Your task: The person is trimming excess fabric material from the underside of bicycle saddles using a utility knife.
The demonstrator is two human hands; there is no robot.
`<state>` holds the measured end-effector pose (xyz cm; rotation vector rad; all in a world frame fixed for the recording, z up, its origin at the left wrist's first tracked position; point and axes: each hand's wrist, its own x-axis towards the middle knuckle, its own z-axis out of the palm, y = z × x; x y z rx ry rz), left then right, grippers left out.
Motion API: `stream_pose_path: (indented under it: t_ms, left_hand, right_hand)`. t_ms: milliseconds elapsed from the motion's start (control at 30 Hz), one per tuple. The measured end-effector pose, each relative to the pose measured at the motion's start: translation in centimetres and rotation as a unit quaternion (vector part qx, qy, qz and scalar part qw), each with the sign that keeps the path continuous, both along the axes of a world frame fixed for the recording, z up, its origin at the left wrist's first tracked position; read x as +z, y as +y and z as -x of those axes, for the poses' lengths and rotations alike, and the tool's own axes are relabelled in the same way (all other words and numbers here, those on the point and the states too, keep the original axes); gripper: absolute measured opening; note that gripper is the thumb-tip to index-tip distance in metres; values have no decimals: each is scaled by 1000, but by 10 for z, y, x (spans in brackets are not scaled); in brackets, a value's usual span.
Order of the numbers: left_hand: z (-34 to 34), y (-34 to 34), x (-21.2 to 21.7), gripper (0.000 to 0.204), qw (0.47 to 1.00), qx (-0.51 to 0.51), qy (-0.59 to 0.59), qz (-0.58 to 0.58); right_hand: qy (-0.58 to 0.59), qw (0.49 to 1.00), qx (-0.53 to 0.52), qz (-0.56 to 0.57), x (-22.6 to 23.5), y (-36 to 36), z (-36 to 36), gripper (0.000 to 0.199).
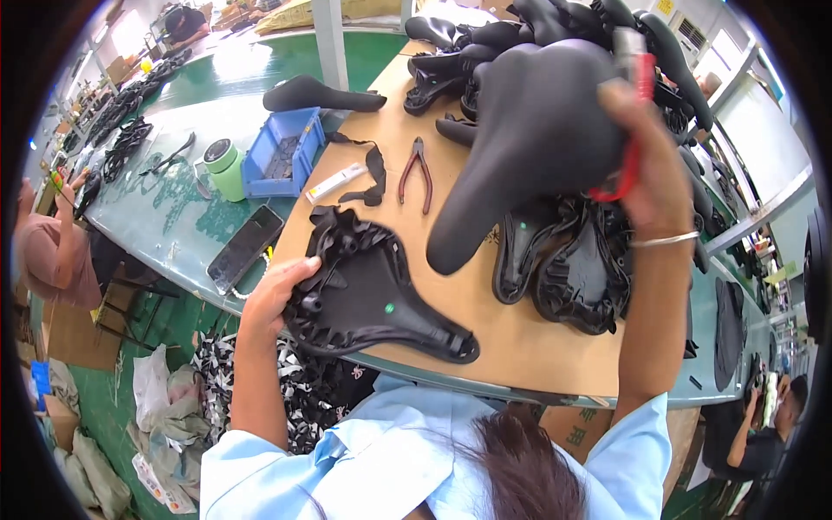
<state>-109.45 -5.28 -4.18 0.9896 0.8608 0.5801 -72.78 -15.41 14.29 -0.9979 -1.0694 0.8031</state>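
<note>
Through my feed, the upturned saddle [360, 295] sits by the brown tabletop's [537, 364] near edge, its rim grasped by the left hand [279, 290]. The right hand [650, 169] clutches a red-handled tool [646, 78] against a smooth saddle [537, 130]. I judge saddles are being exchanged; next calls for steadying.

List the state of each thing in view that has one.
Saddle at left hand: underside up, edge wrinkled
Large saddle: smooth cover showing
Red tool in right hand: blurred
Pliers: lying, handles spread
Blue bin: open, dark pieces inside
Green container: upright
Phone: lying flat
</note>
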Motion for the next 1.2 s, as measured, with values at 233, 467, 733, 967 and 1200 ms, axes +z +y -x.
stream_pose_path:
  t_ms: [233,467,733,967,1200]
  left_hand:
    - [-65,29,-5,23,996,-26,63,-59]
    - [-82,26,-12,27,919,15,233,-318]
    - [-106,-50,15,12,694,-68,262,-668]
    - [-157,-71,4,29,740,-32,406,-535]
    - [-162,-77,4,16,839,14,320,-441]
  right_hand:
    - [-293,929,-213,78,62,-87,-62,55]
    - [-749,504,-430,18,-54,-81,-62,42]
    - [-283,901,-128,302,-155,-106,59,34]
    - [-89,919,-87,374,-164,-105,78,43]
    - [-183,946,-50,264,-162,-94,58,44]
